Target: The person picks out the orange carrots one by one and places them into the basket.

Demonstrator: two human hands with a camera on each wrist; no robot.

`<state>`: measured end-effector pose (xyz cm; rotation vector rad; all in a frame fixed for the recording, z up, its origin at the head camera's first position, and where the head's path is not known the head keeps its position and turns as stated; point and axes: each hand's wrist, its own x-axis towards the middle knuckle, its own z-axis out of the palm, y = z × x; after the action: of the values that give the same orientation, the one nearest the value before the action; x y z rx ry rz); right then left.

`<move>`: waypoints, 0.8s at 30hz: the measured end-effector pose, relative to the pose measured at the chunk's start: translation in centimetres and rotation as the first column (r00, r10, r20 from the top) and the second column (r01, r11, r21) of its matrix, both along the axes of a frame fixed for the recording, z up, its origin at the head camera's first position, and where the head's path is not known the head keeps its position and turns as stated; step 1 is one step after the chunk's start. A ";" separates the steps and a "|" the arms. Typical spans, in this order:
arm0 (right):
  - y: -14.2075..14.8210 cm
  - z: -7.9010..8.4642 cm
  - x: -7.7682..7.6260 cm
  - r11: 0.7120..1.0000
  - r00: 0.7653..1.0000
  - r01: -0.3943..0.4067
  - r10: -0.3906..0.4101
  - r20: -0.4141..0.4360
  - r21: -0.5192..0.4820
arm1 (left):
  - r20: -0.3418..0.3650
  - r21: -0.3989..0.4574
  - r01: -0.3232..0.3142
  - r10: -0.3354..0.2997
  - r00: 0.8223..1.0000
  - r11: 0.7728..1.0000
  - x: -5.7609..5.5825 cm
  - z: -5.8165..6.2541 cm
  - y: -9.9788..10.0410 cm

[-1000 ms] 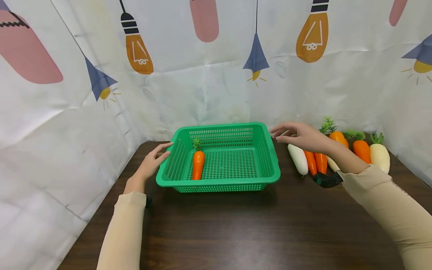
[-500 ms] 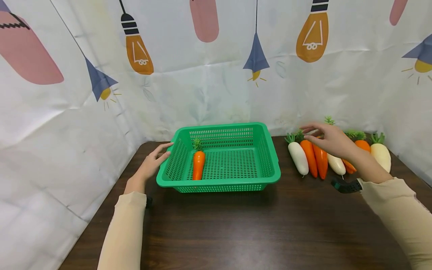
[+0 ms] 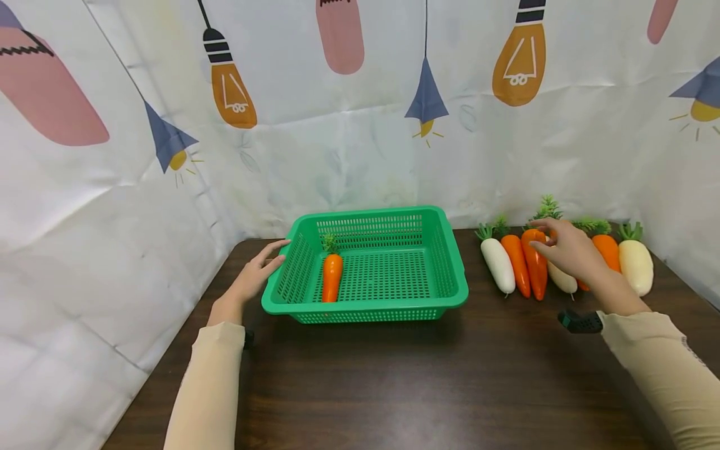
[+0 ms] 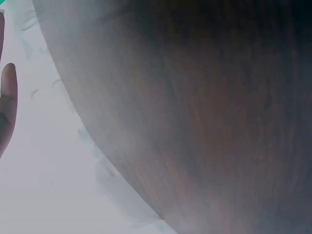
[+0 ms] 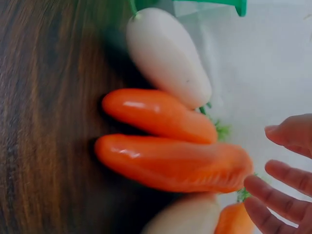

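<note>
My left hand (image 3: 251, 278) touches the left rim of a green slotted basket (image 3: 365, 307) with relaxed fingers. Inside the basket, toward its left, lies one orange carrot (image 3: 332, 278) with a green top. On the right, my right hand (image 3: 570, 253) hovers at the upper end of another carrot (image 3: 537, 272), part of a row of carrots and white radishes. In the right wrist view, the fingers (image 5: 280, 195) are spread beside the thick end of that carrot (image 5: 170, 163) and grip nothing. Only a finger and thumb edge show in the left wrist view.
A white radish (image 3: 498, 265) and a slimmer carrot (image 3: 515, 265) lie left of my right hand. Further right are an orange carrot (image 3: 607, 251) and a cream radish (image 3: 636, 267). A patterned white curtain (image 3: 360, 150) hangs behind the dark wooden table (image 3: 382, 387).
My right hand has moved from beside the basket's right rim to the right, then lowered toward the carrots. My left hand has stayed at the basket's left rim.
</note>
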<state>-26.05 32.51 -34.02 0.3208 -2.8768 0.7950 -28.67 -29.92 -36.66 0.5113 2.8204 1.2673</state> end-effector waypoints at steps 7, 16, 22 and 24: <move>0.3 -0.8 -0.1 0.996 0.996 0.085 -0.085 0.001 0.008 | 0.003 0.009 0.001 -0.001 1.000 1.000 -0.1 -0.1 -0.1; 0.0 -1.1 -0.9 0.993 0.991 0.110 -0.114 0.074 0.050 | -0.015 0.008 0.004 -0.004 1.000 1.000 0.1 0.0 -0.2; -0.1 -0.9 -1.2 0.990 0.980 0.108 -0.121 0.158 0.085 | -0.014 0.013 0.001 -0.001 1.000 1.000 0.2 0.0 -0.1; -0.2 -0.9 -1.2 0.989 0.977 0.112 -0.127 0.172 0.097 | -0.014 0.016 0.004 -0.004 1.000 1.000 0.1 -0.1 -0.1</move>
<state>-27.27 32.32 -34.89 0.0878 -3.0677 0.7131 -28.55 -29.98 -36.75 0.5285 2.8209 1.2918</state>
